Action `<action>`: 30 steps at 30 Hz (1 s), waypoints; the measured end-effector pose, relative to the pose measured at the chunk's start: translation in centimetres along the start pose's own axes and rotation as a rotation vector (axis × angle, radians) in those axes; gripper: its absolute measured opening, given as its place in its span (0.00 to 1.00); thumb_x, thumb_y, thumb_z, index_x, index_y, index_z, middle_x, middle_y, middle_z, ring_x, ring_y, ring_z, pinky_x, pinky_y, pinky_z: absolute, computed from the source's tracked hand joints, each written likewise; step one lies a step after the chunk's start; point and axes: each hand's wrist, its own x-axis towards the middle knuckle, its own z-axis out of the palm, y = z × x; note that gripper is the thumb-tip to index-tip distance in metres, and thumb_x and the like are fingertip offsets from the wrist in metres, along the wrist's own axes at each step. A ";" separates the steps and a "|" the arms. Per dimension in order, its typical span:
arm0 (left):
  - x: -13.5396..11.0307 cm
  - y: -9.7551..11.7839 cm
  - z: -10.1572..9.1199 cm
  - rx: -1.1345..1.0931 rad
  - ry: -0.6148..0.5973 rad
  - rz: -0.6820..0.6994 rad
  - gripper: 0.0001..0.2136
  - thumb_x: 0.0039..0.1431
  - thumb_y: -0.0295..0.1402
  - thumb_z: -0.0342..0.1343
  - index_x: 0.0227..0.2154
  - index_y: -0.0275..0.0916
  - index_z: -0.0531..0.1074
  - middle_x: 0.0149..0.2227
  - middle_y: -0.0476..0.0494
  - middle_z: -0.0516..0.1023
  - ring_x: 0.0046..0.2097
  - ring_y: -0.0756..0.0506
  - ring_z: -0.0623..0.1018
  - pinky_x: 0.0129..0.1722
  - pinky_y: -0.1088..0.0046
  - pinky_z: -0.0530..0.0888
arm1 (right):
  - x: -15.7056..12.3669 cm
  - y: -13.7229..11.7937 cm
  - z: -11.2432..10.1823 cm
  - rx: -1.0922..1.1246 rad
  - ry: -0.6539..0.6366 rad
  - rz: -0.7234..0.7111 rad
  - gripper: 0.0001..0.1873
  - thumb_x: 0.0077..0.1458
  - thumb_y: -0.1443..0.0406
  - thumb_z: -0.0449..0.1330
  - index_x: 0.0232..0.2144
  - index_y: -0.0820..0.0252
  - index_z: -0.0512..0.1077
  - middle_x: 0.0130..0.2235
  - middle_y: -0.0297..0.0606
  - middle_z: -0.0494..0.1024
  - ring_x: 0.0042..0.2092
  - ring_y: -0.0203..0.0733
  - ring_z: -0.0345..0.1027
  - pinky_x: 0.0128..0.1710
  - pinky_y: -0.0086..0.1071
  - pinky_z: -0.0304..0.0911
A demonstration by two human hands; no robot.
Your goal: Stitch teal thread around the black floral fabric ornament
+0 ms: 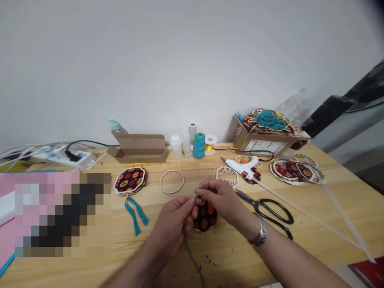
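Both my hands meet over the middle of the wooden table (pixel 330 200). My left hand (pixel 175 222) is closed in a pinch on the top edge of a small black fabric piece with red and green dots (pixel 205 218). My right hand (pixel 222 200), a metal bangle on its wrist, pinches the same spot, where a bit of teal cord (pixel 196 195) shows. A grey cord (pixel 193 260) trails from the left hand toward me.
Black scissors (pixel 270 210) lie right of my hands, a white glue gun (pixel 243 166) behind them. A wooden ring (pixel 171 181), a finished patterned piece (pixel 130 180), a teal tassel (pixel 136 212), thread spools (pixel 198 145) and cardboard boxes (pixel 264 142) stand further back.
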 end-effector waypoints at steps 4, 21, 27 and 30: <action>0.0 0.0 0.0 0.012 -0.008 0.008 0.09 0.47 0.35 0.59 0.24 0.32 0.74 0.16 0.54 0.64 0.16 0.59 0.54 0.14 0.84 0.49 | 0.2 0.3 -0.1 -0.045 0.033 -0.020 0.08 0.46 0.63 0.58 0.24 0.63 0.72 0.22 0.33 0.71 0.25 0.32 0.61 0.23 0.26 0.56; 0.0 0.3 0.1 0.057 0.052 0.025 0.12 0.43 0.38 0.61 0.24 0.32 0.75 0.15 0.54 0.64 0.15 0.59 0.54 0.14 0.83 0.47 | -1.1 -1.5 -2.8 -0.753 0.139 -0.385 0.07 0.55 0.67 0.52 0.30 0.60 0.70 0.32 0.37 0.70 0.35 0.38 0.63 0.36 0.33 0.57; -0.2 0.2 0.2 0.107 0.023 0.058 0.11 0.45 0.38 0.60 0.21 0.33 0.73 0.15 0.53 0.64 0.15 0.58 0.55 0.14 0.81 0.48 | -0.9 -1.9 -1.9 -0.613 0.006 -0.404 0.06 0.54 0.68 0.53 0.33 0.59 0.70 0.34 0.36 0.69 0.36 0.36 0.63 0.36 0.30 0.58; -0.2 0.0 0.0 0.130 -0.017 0.068 0.13 0.46 0.38 0.58 0.17 0.33 0.70 0.15 0.53 0.64 0.15 0.58 0.55 0.15 0.80 0.47 | -0.5 -1.3 -1.3 -0.585 -0.037 -0.379 0.04 0.53 0.68 0.54 0.31 0.59 0.69 0.33 0.34 0.68 0.35 0.34 0.62 0.35 0.29 0.57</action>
